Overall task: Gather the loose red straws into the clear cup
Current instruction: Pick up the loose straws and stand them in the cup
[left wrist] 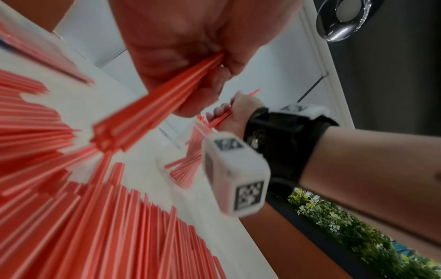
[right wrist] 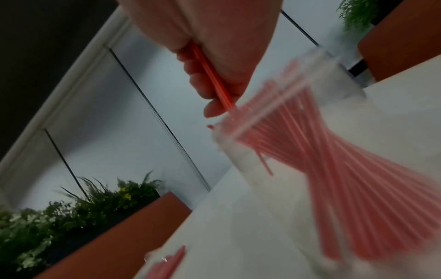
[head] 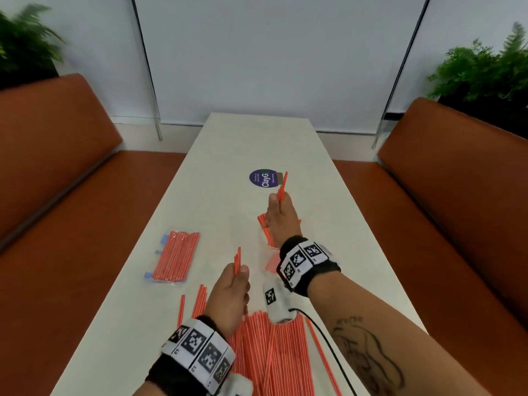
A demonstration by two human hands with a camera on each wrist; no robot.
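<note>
A big pile of loose red straws [head: 274, 355] lies on the white table [head: 228, 155] near its front edge. My left hand [head: 232, 290] is just beyond the pile and grips a small bunch of straws [head: 237, 260] that stands upright; the left wrist view shows the fingers [left wrist: 203, 90] curled round this bunch [left wrist: 152, 107]. My right hand [head: 281, 217] hovers over the clear cup [head: 267, 232], mostly hiding it, and grips a few straws [head: 282, 186]. In the right wrist view these straws [right wrist: 211, 77] point down at the cup [right wrist: 250, 160], which holds several straws.
A sealed clear pack of red straws [head: 177, 256] lies on the table's left side. A round dark sticker [head: 263, 178] sits beyond the cup. Orange benches [head: 51, 167] flank the table on both sides. A black cable [head: 328, 338] trails from my right wrist over the pile.
</note>
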